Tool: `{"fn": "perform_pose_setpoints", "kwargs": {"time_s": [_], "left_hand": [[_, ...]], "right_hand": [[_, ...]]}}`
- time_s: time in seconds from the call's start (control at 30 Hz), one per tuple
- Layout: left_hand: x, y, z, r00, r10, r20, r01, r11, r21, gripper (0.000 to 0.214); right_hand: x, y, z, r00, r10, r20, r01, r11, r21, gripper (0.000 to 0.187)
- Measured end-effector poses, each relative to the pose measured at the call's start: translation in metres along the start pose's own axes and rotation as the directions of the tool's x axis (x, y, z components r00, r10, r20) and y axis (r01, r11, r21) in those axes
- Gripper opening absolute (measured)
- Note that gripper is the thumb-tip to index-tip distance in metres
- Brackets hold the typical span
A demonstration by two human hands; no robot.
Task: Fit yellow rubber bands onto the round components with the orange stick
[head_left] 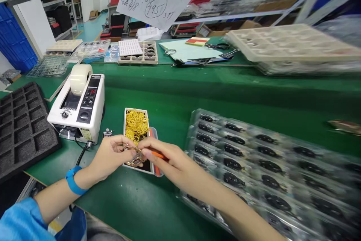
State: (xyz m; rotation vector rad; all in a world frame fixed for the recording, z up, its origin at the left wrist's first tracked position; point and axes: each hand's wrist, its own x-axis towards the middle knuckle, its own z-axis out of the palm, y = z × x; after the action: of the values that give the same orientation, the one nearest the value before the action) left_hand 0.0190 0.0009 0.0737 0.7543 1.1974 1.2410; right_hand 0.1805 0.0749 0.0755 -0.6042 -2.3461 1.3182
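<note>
My left hand [108, 156], with a blue band on the wrist, pinches a small gold-coloured metal piece [137, 159] with curved, shiny edges. Its exact kind is hard to make out. Against that piece, from the other side, come the fingertips of my right hand [169, 160]. A slim orange tool [158, 155] is gripped in my right hand, its tip hidden by the fingers. Both hands are over a white box [124, 122] holding a heap of yellow rubber bands [135, 122]. Beneath my right fingers, a clear case edge with orange [154, 134] shows beside the box.
At left stand a white tape dispenser [76, 109] and a black foam tray [28, 120]. Clear trays of dark parts [234, 150] cover the right side, under my right forearm. Along the back are a clipboard [186, 51], scissors [218, 46] and pale stacked trays [296, 43].
</note>
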Motion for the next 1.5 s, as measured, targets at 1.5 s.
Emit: {"fn": "perform_pose_setpoints", "kwargs": {"time_s": [1.5], "left_hand": [[0.0,-0.015,-0.016,0.708,0.695,0.125,-0.573,0.462,0.677,0.024]], "right_hand": [[-0.004,-0.01,0.025,0.853,0.473,-0.222,-0.311,0.801,0.511,0.064]]}}
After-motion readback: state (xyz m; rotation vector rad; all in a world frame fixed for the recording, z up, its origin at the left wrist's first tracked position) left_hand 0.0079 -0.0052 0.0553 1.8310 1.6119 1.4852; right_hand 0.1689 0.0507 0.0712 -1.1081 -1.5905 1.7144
